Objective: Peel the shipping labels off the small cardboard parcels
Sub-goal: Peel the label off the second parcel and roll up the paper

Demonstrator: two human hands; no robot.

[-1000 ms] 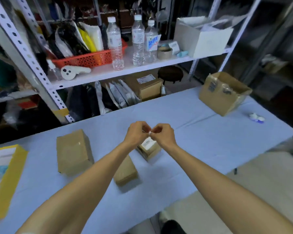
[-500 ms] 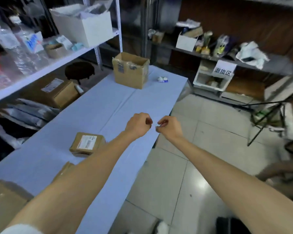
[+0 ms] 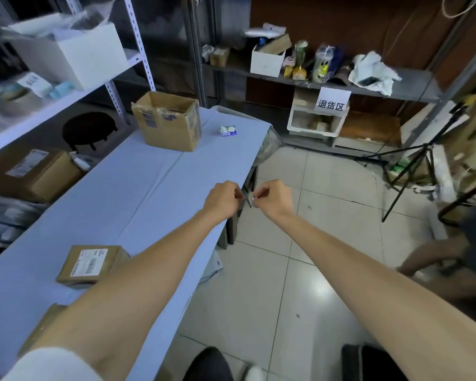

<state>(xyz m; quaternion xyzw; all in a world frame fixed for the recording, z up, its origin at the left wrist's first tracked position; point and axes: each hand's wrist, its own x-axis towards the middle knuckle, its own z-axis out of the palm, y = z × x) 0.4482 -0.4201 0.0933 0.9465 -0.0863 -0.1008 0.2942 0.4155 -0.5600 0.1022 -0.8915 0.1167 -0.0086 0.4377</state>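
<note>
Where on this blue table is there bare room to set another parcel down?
The widest bare stretch of table lies between the open box at the far end and the labelled parcel nearer the person. The near end is crowded: that parcel, a second parcel and the left forearm over it.

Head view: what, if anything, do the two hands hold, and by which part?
A small pale scrap, pinched at one end by the left hand, at the other by the right hand. Too small to identify.
</note>
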